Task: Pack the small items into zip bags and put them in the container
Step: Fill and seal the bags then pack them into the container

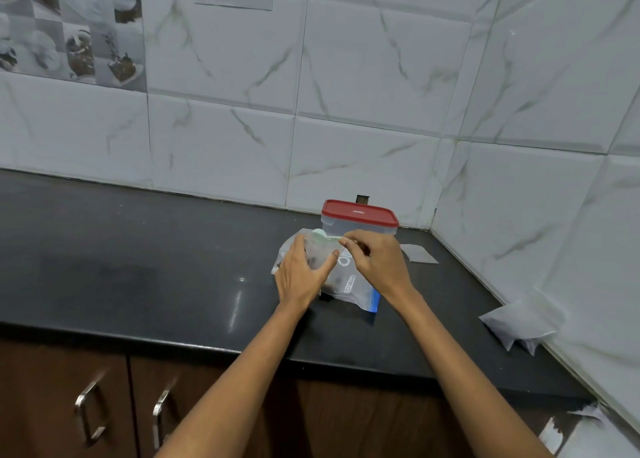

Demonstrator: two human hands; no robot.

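1. Black stone countertop point(138, 250) ran along a wall of white marble-pattern tiles point(363, 94) into a corner on the right; brown cabinet doors with metal handles point(88, 412) sat below the front edge.
2. Clear zip bag point(349, 284) with a blue edge strip lay on the counter near the corner, dark small items dimly visible inside; contents too blurred to identify.
3. Left hand point(299, 274) was pressed over the bag's left part, fingers curled around it, thumb spread toward the bag's middle.
4. Right hand point(375, 262) pinched the bag's upper edge between fingertips, just beside a pale green piece point(320, 236).
5. Clear container with red lid point(360, 215) stood directly behind the bag, lid on, partly hidden by both hands.
6. Flat grey packet point(419, 253) lay right of the container; another white pouch point(519, 322) leaned at the right wall, well apart.
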